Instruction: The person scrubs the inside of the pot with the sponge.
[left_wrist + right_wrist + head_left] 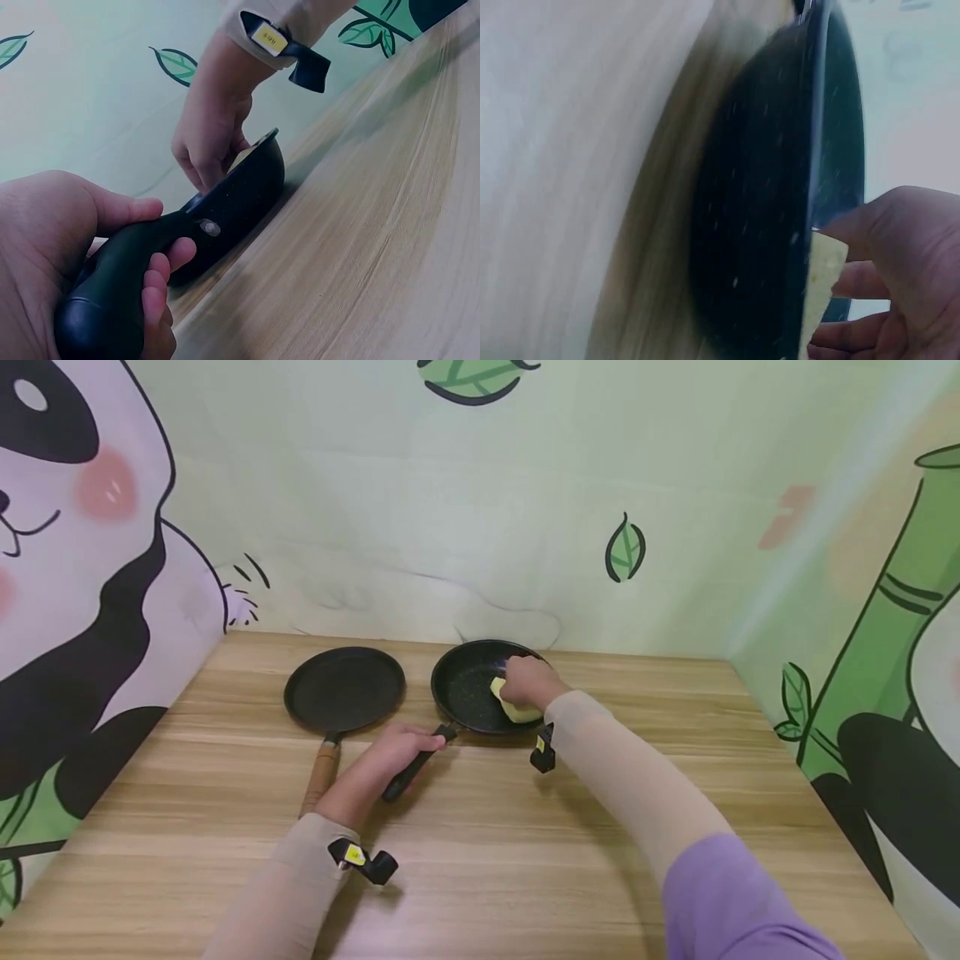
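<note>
A black frying pan (468, 693) with speckled sides stands near the back of the table. My left hand (397, 750) grips its black handle (416, 768); in the left wrist view the fingers (154, 289) curl round the handle from below and the thumb lies along the top. Inside the pan, my right hand (528, 683) holds a pale yellow sponge (517, 710) against the right side. The right wrist view shows the sponge (825, 274) at the rim, with thumb and fingers about it; the pan wall hides its lower part.
A flat black pan (345, 689) with a wooden handle (322, 772) lies to the left, its handle partly behind my left forearm. The wooden table (480, 860) meets a wall (337, 527) with painted pandas and leaves just behind the pans.
</note>
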The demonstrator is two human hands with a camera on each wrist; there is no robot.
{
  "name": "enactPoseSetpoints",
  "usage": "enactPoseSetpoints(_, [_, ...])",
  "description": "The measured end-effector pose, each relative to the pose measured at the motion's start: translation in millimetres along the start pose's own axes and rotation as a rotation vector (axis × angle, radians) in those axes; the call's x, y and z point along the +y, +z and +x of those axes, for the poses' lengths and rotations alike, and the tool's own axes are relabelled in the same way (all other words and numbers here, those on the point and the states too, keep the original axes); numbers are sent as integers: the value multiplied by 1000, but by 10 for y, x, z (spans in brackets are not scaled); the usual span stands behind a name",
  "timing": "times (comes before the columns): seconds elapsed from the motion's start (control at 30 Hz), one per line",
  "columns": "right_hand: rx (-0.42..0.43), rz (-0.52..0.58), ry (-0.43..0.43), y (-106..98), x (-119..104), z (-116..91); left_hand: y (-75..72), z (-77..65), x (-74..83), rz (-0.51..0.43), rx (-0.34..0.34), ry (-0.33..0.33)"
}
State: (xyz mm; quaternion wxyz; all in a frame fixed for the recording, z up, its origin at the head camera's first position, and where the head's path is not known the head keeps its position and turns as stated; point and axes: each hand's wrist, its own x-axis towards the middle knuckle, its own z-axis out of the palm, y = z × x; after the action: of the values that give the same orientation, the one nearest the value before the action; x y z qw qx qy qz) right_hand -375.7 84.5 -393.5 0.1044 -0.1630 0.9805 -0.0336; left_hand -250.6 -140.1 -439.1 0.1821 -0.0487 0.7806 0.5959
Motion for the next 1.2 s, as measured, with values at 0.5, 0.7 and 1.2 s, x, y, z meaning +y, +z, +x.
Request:
enactPoseSetpoints(0.5, [39,-153,-45,46,36,-87,11,-2,-4,15,-12,4])
enactPoseSetpoints(0.7, [22,-235,-43,-29,188,-14,32,-2,24,21,-14,31])
enactPoseSetpoints(1.2, [-217,90,-210,-89,-9,-239,24,-18,-1,24,0,39])
